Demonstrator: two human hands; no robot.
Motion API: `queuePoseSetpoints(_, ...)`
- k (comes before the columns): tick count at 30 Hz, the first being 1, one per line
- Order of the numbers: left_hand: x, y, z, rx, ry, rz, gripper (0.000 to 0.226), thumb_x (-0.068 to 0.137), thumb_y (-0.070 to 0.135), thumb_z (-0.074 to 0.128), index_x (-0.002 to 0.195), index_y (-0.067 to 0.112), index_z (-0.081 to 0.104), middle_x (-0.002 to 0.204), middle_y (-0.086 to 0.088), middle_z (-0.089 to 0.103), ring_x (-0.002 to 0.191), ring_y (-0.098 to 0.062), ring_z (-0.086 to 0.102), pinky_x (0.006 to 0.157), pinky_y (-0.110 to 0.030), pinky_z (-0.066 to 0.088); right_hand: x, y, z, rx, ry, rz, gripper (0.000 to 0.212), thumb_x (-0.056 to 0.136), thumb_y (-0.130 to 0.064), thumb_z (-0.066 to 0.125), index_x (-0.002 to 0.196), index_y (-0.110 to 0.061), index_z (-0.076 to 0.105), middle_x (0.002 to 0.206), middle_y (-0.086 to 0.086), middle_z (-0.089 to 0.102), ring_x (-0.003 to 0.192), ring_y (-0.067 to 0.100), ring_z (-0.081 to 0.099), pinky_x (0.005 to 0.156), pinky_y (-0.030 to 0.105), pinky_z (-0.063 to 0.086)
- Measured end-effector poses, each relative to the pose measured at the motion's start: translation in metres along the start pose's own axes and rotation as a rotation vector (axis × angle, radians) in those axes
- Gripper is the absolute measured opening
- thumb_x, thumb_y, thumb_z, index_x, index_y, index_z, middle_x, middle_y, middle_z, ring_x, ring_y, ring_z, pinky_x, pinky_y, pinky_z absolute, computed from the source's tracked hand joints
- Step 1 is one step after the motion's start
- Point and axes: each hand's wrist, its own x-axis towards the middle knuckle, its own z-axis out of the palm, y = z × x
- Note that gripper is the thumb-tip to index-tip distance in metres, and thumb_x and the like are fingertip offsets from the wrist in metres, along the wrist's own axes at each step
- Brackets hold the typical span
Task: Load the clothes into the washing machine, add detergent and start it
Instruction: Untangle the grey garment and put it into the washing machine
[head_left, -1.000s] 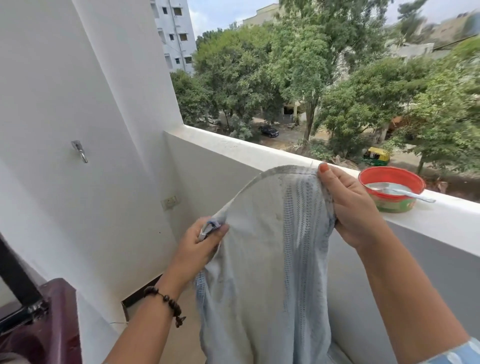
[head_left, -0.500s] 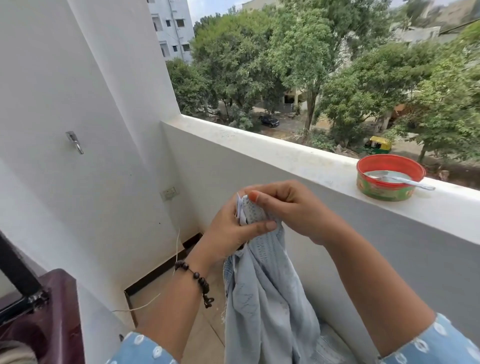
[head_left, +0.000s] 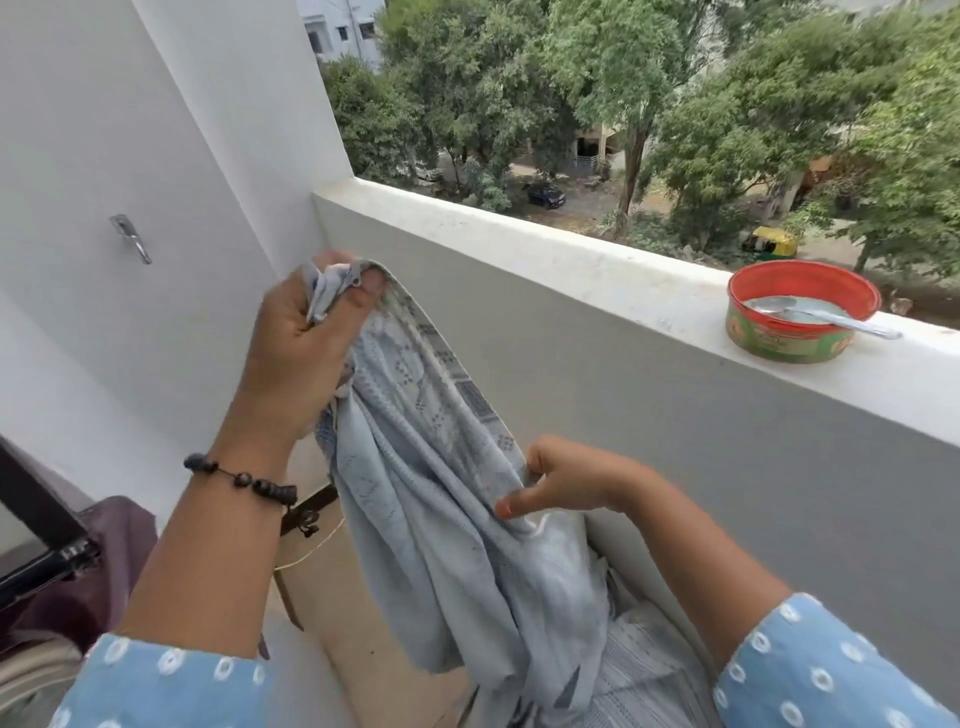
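Since half a second ago the hands split: the left hand (head_left: 306, 343) kept the bunched top edge and rose toward 11 o'clock, while the right hand (head_left: 566, 480) slid down the hem to about 4 o'clock of it. Both clamp the same pale blue garment (head_left: 441, 493), left fist round the gathered end, right pinching the edge between thumb and fingers. The garment's long axis runs from 11 down to 5, its tail hanging past the bottom of view. The washing machine (head_left: 78, 566), maroon with lid up, sits at 8 o'clock, nearer the left hand, so loading likely swings that way. Count: one garment, one machine, one red-rimmed tin (head_left: 802, 312) with one spoon (head_left: 826, 315) on the parapet ledge (head_left: 571, 254) at 2 o'clock, probably detergent.
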Motion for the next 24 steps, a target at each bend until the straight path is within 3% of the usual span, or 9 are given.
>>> queuePoseSetpoints(3,0.009,0.01,-0.021,-0.135,0.24,0.046,0.018,0.091,0.051,0.066,0.079,0.038,0.067,0.065,0.013,0.051,0.06,-0.01,0.044,0.051,-0.024,0.04,0.018,0.036,0.021,-0.32,-0.151,0.194,0.028,0.081,-0.031,0.076,0.092,-0.007,0.066,0.088,0.006,0.066,0.078,0.019,0.057,0.06,0.027,0.039)
queuePoseSetpoints(5,0.023,-0.015,-0.07,-0.215,0.432,-0.051,0.03,0.089,0.059,0.065,0.1,0.031,0.071,0.09,0.012,0.07,0.084,-0.011,0.067,0.078,-0.029,0.057,0.026,0.068,0.041,-0.515,-0.226,0.337,0.033,0.083,-0.023,0.072,0.109,-0.004,0.066,0.111,0.013,0.068,0.095,0.026,0.064,0.07,0.027,0.045)
queuePoseSetpoints(7,0.033,-0.048,-0.114,-0.3,0.467,-0.174,0.073,0.076,0.075,0.067,0.128,0.024,0.064,0.125,0.003,0.069,0.115,-0.017,0.066,0.104,-0.047,0.051,0.029,0.097,0.059,-0.578,-0.22,0.42,0.034,0.087,-0.022,0.064,0.117,-0.005,0.063,0.123,0.013,0.065,0.108,0.029,0.063,0.081,0.031,0.05)
queuePoseSetpoints(11,0.019,-0.04,-0.099,-0.43,0.492,-0.159,0.068,0.09,0.056,0.063,0.133,0.004,0.052,0.124,-0.011,0.063,0.106,-0.022,0.069,0.089,-0.041,0.059,0.042,0.102,0.048,-0.413,-0.018,0.368,0.026,0.098,-0.026,0.047,0.103,-0.008,0.065,0.111,0.016,0.066,0.105,0.03,0.062,0.069,0.028,0.036)
queuePoseSetpoints(14,0.013,-0.048,-0.097,-0.453,0.473,-0.196,0.11,0.067,0.064,0.076,0.145,-0.005,0.042,0.126,-0.014,0.062,0.11,-0.023,0.07,0.087,-0.039,0.059,0.044,0.067,-0.007,-0.296,0.328,0.288,0.028,0.094,-0.011,0.043,0.066,-0.016,0.044,0.076,0.01,0.055,0.087,0.029,0.057,0.059,0.033,0.034)
queuePoseSetpoints(17,0.013,-0.052,-0.104,-0.512,0.462,-0.234,0.123,0.054,0.069,0.081,0.145,-0.005,0.042,0.127,-0.015,0.064,0.108,-0.025,0.07,0.085,-0.04,0.06,0.021,-0.001,-0.072,-0.201,0.796,0.144,0.021,0.093,-0.006,0.04,0.074,-0.007,0.047,0.086,0.02,0.058,0.082,0.032,0.054,0.067,0.039,0.038)
queuePoseSetpoints(19,0.012,-0.055,-0.111,-0.536,0.481,-0.236,0.121,0.054,0.07,0.081,0.145,-0.001,0.044,0.134,-0.017,0.063,0.113,-0.026,0.069,0.087,-0.042,0.06,-0.01,-0.053,-0.111,-0.059,1.096,-0.06,0.022,0.092,-0.005,0.038,0.075,-0.006,0.052,0.074,0.01,0.054,0.068,0.025,0.046,0.061,0.034,0.035)
queuePoseSetpoints(22,0.014,-0.056,-0.118,-0.574,0.559,-0.241,0.081,0.074,0.059,0.078,0.133,0.006,0.06,0.125,-0.011,0.07,0.111,-0.025,0.07,0.089,-0.046,0.059,-0.058,-0.118,-0.15,0.089,1.548,-0.45,0.02,0.087,-0.012,0.038,0.074,-0.018,0.052,0.067,-0.006,0.048,0.062,0.009,0.04,0.058,0.034,0.035)
queuePoseSetpoints(24,0.015,-0.061,-0.119,-0.576,0.612,-0.294,0.04,0.093,0.044,0.066,0.119,0.014,0.065,0.116,-0.006,0.074,0.106,-0.022,0.072,0.083,-0.042,0.061,-0.074,-0.138,-0.152,0.056,1.602,-0.589,0.013,0.086,-0.015,0.045,0.08,-0.026,0.048,0.069,-0.019,0.049,0.063,-0.001,0.042,0.057,0.03,0.036)
